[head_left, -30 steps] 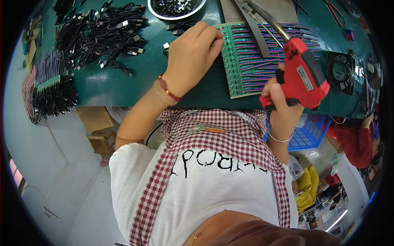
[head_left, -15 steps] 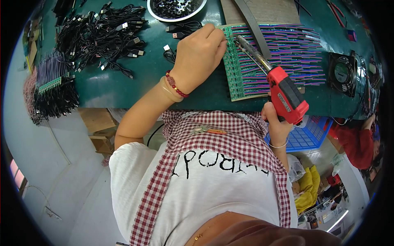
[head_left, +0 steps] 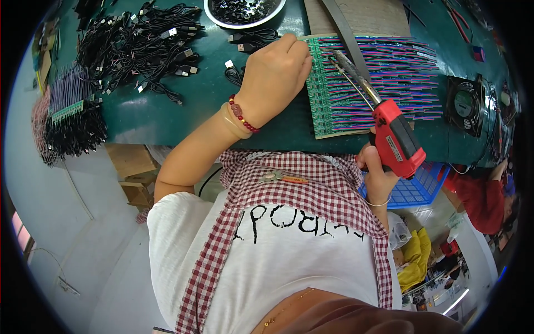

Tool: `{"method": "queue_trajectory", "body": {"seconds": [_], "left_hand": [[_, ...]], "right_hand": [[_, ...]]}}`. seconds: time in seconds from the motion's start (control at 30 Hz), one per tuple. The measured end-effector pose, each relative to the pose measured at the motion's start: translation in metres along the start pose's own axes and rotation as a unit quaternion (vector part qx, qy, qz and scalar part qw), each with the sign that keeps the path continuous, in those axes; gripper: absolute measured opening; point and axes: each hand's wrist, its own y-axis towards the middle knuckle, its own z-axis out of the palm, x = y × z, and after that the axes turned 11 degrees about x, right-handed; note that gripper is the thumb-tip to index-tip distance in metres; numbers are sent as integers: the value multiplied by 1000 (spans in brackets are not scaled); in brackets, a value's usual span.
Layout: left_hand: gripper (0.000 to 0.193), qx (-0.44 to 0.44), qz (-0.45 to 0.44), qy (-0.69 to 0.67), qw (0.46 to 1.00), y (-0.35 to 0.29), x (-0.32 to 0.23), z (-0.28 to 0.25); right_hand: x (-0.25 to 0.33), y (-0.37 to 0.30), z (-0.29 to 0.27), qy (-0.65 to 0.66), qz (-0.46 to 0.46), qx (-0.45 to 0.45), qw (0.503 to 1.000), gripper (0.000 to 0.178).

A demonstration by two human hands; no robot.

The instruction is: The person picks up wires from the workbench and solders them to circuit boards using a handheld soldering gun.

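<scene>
- On green table (head_left: 178, 125), head view: green circuit-board panel (head_left: 319, 94), rows of dark, pink and blue wires (head_left: 400, 78) to its right.
- Across wires, upper part: grey strip (head_left: 349, 42).
- At panel's upper left corner: left hand (head_left: 278, 72), fingers curled; cannot tell whether anything held.
- Below panel, right side: right hand (head_left: 379, 177), wrapped round red soldering gun (head_left: 392, 133), tip over wires, contact unclear.
- Farther left: black cables (head_left: 139, 47), heaped.
- Top: white bowl (head_left: 245, 26) of small dark parts (head_left: 242, 11).
</scene>
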Motion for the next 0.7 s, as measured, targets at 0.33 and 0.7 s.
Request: {"method": "queue_trajectory", "body": {"seconds": [0.33,0.7], "left_hand": [[14,11,-13,45,999,2,-5,-5],[10,69,-7,84,994,5,-5,-11]], "right_hand": [[2,-7,2,25,45,27,998,28],[-4,-9,0,-20,46,32,998,24]]}}
